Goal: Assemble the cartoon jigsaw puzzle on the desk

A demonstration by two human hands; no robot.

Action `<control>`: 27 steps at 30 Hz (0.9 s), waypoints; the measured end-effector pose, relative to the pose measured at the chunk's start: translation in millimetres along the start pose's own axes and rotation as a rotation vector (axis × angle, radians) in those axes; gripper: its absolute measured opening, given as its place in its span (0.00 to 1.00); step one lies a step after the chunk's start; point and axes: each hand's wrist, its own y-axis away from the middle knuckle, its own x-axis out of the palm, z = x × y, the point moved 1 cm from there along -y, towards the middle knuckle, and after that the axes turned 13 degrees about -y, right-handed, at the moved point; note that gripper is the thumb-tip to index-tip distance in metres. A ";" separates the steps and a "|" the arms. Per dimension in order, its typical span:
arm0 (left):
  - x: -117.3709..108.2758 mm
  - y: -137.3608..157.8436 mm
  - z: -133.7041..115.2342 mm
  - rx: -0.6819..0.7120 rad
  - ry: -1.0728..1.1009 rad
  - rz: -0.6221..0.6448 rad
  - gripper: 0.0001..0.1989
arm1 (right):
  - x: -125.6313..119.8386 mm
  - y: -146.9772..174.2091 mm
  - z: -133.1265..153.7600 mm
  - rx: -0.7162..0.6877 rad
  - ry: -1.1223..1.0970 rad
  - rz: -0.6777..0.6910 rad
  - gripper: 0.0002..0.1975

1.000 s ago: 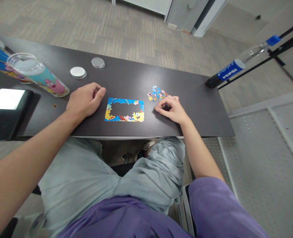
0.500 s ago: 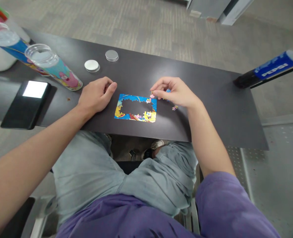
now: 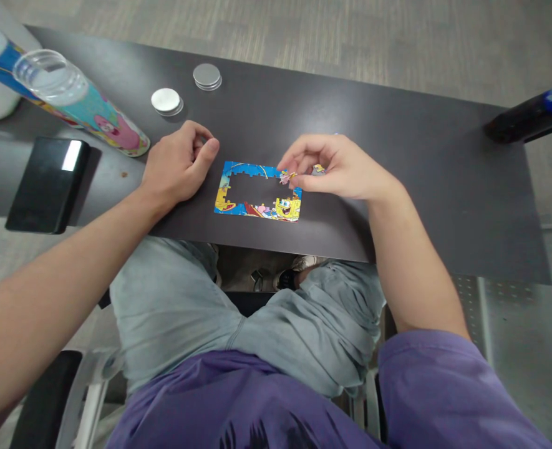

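Observation:
On the dark table lies a partly built jigsaw puzzle [image 3: 287,211] with a cartoon picture, its border joined around an open middle. My right hand [image 3: 336,167] is over its upper right corner, thumb and fingertips pinched on a small puzzle piece [image 3: 292,177]. The fingers partly hide that corner. Loose puzzle pieces [image 3: 320,168] show just behind these fingers, mostly covered by the hand. My left hand [image 3: 177,163] rests on the table left of the puzzle, loosely curled, with no object visible in it.
Two clear-topped cartoon tubes [image 3: 111,128] stand at the left, beside a black phone-like device [image 3: 46,187]. Two round lids [image 3: 166,100] [image 3: 207,75] lie behind my left hand. A dark bottle with a blue label [image 3: 519,121] stands at the far right.
The camera view has shifted, so the table's far right and the bottle sit farther right. My right hand stays pinched by the puzzle's upper right corner, now covering more loose pieces. My left hand stays put.

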 end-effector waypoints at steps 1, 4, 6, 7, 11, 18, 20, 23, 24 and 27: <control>0.4 -0.4 0.6 -0.002 0.001 0.003 0.43 | -0.3 0.0 -0.6 -0.002 0.011 0.007 0.18; 1.5 -1.8 1.6 0.012 -0.028 -0.001 0.43 | -2.1 -0.3 -1.9 -0.025 0.065 0.020 0.16; 2.3 -2.6 2.0 0.030 -0.059 -0.017 0.42 | -2.9 -0.8 -2.8 -0.042 0.096 0.024 0.17; 2.7 -2.8 2.2 0.039 -0.070 -0.027 0.40 | -2.8 -0.9 -3.4 -0.047 0.100 0.023 0.17; 4.7 -3.7 4.7 0.067 -0.084 -0.059 0.33 | -0.3 -0.9 -6.9 -0.015 0.033 -0.008 0.15; 3.6 -2.9 4.0 0.069 -0.078 -0.057 0.33 | 3.4 -2.1 -6.5 0.080 -0.112 -0.056 0.22; 0.9 -1.2 0.9 0.056 -0.057 -0.036 0.33 | 4.5 -2.7 -2.9 0.115 -0.128 -0.074 0.26; -2.2 0.5 -2.3 0.045 -0.038 -0.014 0.31 | 5.9 -3.0 1.6 0.160 -0.135 -0.086 0.29; -2.7 0.6 -2.7 0.046 -0.036 -0.018 0.31 | 6.0 -3.0 2.3 0.167 -0.132 -0.087 0.29; -2.6 0.3 -2.3 0.052 -0.031 -0.026 0.31 | 5.6 -2.6 2.2 0.168 -0.103 -0.084 0.27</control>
